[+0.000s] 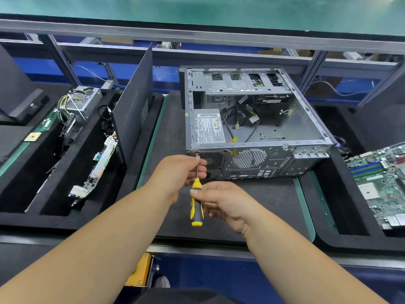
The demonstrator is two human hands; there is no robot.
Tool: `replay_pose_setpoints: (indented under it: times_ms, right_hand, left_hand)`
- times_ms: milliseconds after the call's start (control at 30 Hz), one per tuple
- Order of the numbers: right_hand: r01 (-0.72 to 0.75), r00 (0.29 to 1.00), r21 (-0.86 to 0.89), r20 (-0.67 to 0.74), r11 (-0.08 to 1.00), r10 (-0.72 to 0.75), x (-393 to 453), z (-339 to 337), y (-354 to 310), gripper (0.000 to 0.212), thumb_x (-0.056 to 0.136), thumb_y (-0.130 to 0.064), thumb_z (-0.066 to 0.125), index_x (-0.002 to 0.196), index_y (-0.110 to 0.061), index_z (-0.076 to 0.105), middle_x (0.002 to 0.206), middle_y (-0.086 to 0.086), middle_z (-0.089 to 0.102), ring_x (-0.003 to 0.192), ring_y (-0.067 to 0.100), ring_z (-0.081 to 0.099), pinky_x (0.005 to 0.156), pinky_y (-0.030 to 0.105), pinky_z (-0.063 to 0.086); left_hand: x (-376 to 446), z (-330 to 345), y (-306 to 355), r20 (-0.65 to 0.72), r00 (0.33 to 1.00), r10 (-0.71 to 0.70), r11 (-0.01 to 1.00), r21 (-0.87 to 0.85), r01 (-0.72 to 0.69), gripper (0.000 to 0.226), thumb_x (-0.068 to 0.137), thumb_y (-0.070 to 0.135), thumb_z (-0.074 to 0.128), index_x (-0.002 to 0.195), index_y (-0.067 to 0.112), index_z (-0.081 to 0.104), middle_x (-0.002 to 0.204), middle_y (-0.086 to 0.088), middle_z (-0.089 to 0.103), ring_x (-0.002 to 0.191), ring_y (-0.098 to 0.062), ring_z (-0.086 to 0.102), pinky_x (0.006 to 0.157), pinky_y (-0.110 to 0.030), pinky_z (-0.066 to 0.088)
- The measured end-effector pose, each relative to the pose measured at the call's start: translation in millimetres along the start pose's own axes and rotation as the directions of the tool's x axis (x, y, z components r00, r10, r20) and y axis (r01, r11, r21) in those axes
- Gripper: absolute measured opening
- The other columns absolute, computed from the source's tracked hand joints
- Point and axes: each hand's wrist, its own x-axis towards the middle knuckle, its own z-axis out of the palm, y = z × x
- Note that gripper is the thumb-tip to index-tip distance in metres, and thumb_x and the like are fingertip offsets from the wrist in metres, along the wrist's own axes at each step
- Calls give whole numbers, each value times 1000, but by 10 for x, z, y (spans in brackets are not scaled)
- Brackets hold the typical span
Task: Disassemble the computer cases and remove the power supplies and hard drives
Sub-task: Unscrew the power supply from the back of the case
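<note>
Computer case (258, 119): open on the surface, rear toward me | power supply (207, 128): still inside, rear-left corner | my right hand (221, 202): wrapped on screwdriver (196, 202) handle, to turn | my left hand (182, 172): pinching shaft, steadying tip at rear corner screw, I judge.
</note>
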Motion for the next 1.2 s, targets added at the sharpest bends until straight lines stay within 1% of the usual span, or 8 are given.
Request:
replay_pose_setpoints:
  times_ms: [400, 467, 567, 633, 767, 933, 1067, 1200]
  right_hand:
    - [-1, 999, -5, -49, 1000, 0, -1, 4, 44, 16, 86, -20, 74, 75, -19, 62, 63, -7, 61, 56, 6, 52, 57, 20, 42]
    - [1, 999, 32, -53, 999, 1, 1, 21, 68, 17, 88, -19, 72, 76, -19, 60, 62, -6, 57, 55, 8, 51, 62, 26, 42]
    - [-3, 999, 57, -53, 998, 6, -13, 1, 91, 18, 90, -18, 69, 76, -19, 58, 54, -8, 52, 51, 8, 48, 69, 33, 42]
    - [-14, 999, 50, -44, 999, 16, -26, -42, 91, 19, 92, -18, 67, 76, -18, 57, 49, -11, 48, 51, 9, 48, 72, 36, 43]
    - [-9, 999, 47, -36, 999, 11, -52, -140, 54, 19, 91, -18, 68, 74, -17, 59, 52, -8, 51, 54, 12, 51, 68, 32, 49]
    - [22, 997, 99, -71, 995, -15, -118, -182, 69, 18, 97, -21, 61, 88, -10, 72, 69, 1, 65, 58, 13, 58, 60, 24, 48]
    - [-48, 974, 100, -215, 994, 69, -155, -225, 27, 39, 108, -23, 38, 89, -14, 70, 70, 1, 50, 54, 11, 43, 48, 19, 35]
    - [-71, 959, 154, -259, 985, 110, -270, -385, 123, 38, 107, -29, 39, 96, -11, 71, 66, 2, 46, 50, 10, 31, 46, 21, 25]
  left_hand:
    - [63, -73, -107, -17, 999, 50, 998, 50, -49, 16, 88, 24, 72, 84, 8, 72, 69, -1, 70, 65, -13, 63, 59, -21, 52]
    - [71, -83, -124, -64, 990, 125, 978, 176, -113, 19, 88, 32, 71, 81, 15, 73, 70, 3, 72, 68, -13, 67, 66, -27, 54]
    - [95, -148, -134, -284, 848, 448, 840, 459, -290, 10, 87, 36, 66, 80, 29, 63, 76, 8, 67, 69, -2, 62, 64, -25, 45]
    - [115, -209, -84, -248, 778, 577, 742, 556, -374, 20, 85, 22, 63, 96, 38, 56, 93, 13, 62, 75, 2, 59, 65, -22, 42]
    - [164, -193, -33, 21, 879, 476, 647, 668, -366, 70, 76, 9, 53, 134, 48, 51, 119, 12, 61, 99, -5, 64, 88, -35, 53]
    - [104, -135, -30, -21, 839, 543, 539, 775, -329, 66, 75, 9, 57, 135, 36, 58, 100, 10, 59, 91, -10, 61, 92, -34, 52]
    - [18, -43, 53, -58, 849, 526, 545, 790, -283, 63, 76, 7, 55, 132, 33, 61, 78, 11, 60, 78, -5, 56, 75, -21, 47]
    - [-123, 138, 34, -40, 866, 498, 537, 799, -272, 60, 78, 9, 53, 133, 32, 62, 79, 10, 61, 78, -6, 53, 73, -20, 42]
